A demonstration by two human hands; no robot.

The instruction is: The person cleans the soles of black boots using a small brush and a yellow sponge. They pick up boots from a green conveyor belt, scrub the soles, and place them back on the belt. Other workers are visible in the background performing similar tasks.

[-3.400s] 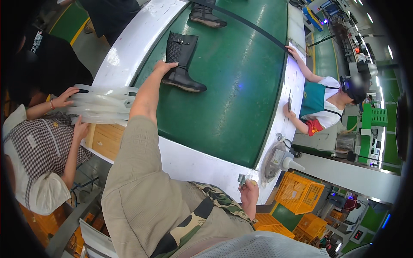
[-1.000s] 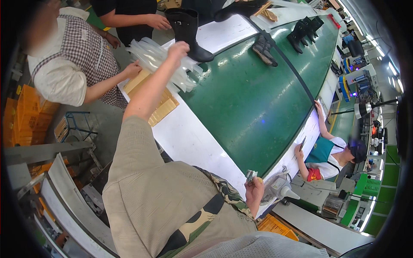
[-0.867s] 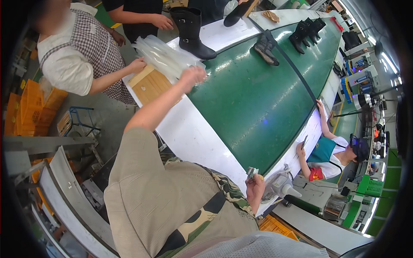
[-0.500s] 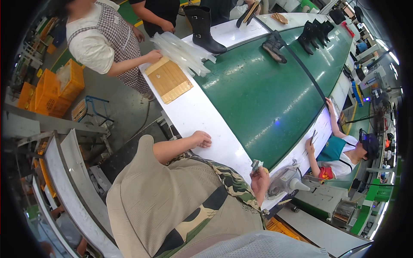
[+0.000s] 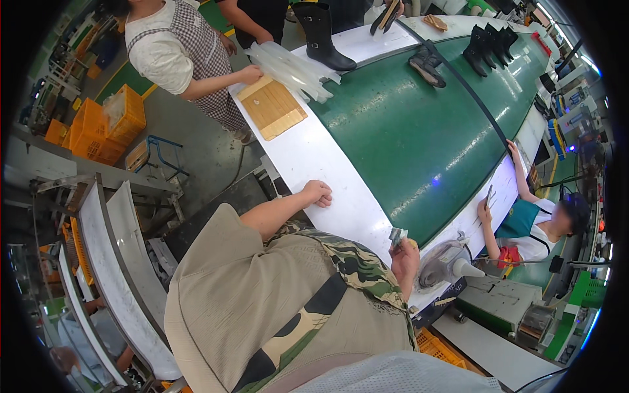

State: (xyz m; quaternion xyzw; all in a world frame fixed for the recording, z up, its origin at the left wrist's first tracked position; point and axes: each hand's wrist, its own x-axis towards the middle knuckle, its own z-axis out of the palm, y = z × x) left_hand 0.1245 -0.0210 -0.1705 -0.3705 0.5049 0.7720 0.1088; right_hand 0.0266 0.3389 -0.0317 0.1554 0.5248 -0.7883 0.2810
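Observation:
My left hand rests with curled fingers by the near edge of the white work ledge; nothing shows in it. My right hand is closed around a small grey, partly shiny object, with a yellowish bit at the fingertips. I cannot tell what kind of thing it is. Just right of that hand sits a clear round plastic bottle with a pale cone-shaped spout. The green conveyor belt runs beyond both hands.
A tall black boot, clear plastic strips and a brown board lie at the far left. Ankle boots stand on the belt, beside a dark strap. Co-workers stand left and right; one holds scissors-like metal.
The whole view has shifted a little, so the table and boots sit slightly farther right and higher. Both my hands keep nearly the same pose, the right still holding the grey object.

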